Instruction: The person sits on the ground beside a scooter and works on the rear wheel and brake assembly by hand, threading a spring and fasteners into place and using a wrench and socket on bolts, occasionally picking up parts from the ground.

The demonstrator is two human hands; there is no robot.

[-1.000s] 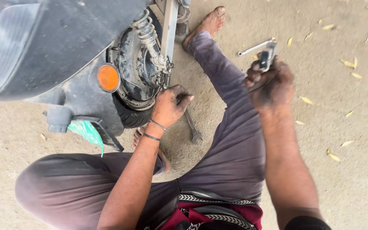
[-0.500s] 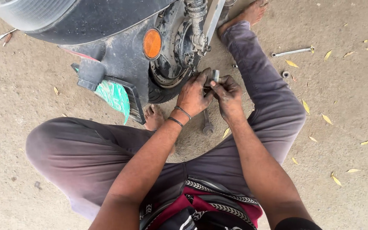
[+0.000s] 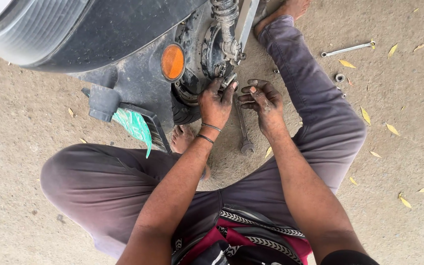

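Both hands have closed in since half a second ago: left hand [image 3: 215, 104] clamps a small metal tool [image 3: 228, 80] at the scooter's wheel hub [image 3: 207, 59], right hand [image 3: 261, 100] hovers open alongside, wrench [image 3: 243, 128] grounded below.

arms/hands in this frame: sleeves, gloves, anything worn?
No gloves, forearms uncovered. Left hand has two thin dark bands at the wrist. Right hand is smeared with dark grease; a black sleeve edge shows near the upper arm.
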